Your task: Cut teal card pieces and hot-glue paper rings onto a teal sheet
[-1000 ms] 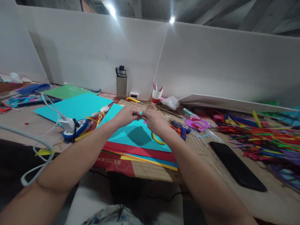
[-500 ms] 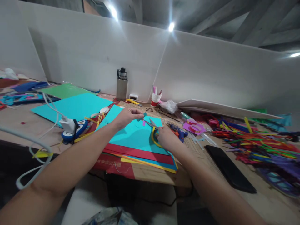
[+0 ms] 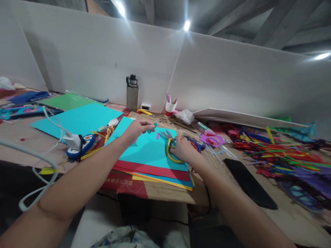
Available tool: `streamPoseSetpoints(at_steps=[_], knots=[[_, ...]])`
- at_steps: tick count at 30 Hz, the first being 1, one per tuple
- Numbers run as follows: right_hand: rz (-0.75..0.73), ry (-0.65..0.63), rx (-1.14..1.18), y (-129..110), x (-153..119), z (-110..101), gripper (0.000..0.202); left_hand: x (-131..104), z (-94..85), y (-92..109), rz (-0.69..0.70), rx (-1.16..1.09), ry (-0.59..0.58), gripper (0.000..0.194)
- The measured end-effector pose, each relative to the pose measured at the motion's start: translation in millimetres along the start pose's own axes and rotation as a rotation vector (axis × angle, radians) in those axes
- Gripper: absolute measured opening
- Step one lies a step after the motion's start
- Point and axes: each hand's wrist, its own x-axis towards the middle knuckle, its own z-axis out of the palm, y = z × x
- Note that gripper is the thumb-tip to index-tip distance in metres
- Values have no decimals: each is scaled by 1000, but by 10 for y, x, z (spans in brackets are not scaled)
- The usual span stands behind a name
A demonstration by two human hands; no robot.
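Observation:
Between the fingertips of my left hand (image 3: 137, 131) is a small piece of teal paper (image 3: 152, 127), held above the turquoise sheet (image 3: 147, 151). My right hand (image 3: 184, 148) is closed around the yellow handles of a pair of scissors (image 3: 168, 137). The blades are spread apart and point up and left toward the teal piece, without touching it. On the turquoise sheet, between the two hands, lies a tiny pink paper scrap (image 3: 157, 136). Red, blue and yellow sheets stick out from beneath the turquoise one.
A grey bottle (image 3: 132, 93) and a paper cup of pens (image 3: 170, 107) stand by the white board. Right of my hand are a blue glue gun (image 3: 198, 145), a black phone (image 3: 250, 182) and a heap of coloured pipe cleaners (image 3: 281, 151). A power strip (image 3: 81, 146) sits left.
My left hand has shifted slightly left and the teal piece has turned a little in its fingers, farther from the scissors. The whole view has moved slightly.

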Motion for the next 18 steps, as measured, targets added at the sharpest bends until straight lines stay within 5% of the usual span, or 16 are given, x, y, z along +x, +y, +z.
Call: streamPoseSetpoints(at_steps=[8,13,18], knots=[[-160,287,647,231,89,-111,55,20,-1,-1,-83,-173,52,22],[-296,134,832,94,105,-116,37,4,12,32,-164,-224,97,22],[-371,-10,816,-6,13,-99,40,-8,30,58,-189,-236,90,20]])
